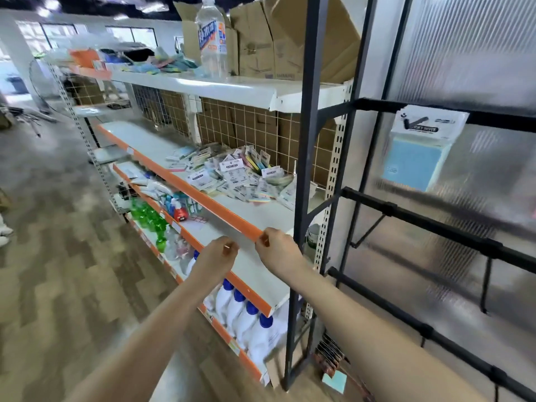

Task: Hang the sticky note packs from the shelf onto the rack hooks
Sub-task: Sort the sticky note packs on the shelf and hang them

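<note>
A heap of sticky note packs [232, 177] lies on the middle white shelf [255, 213] with an orange front edge. One blue sticky note pack [417, 149] hangs on the black rack [435, 227] at the upper right. My left hand [217, 256] and my right hand [275, 250] are stretched out side by side just below the shelf's orange edge, fingers loosely curled, holding nothing. Both hands are well short of the heap.
A clear bottle [211, 39] and cardboard boxes [275, 39] stand on the top shelf. White bottles with blue caps [246, 311] and green bottles [148, 219] fill lower shelves. A dark upright post [304, 169] separates shelf and rack. A loose note pad [335, 382] lies on the floor.
</note>
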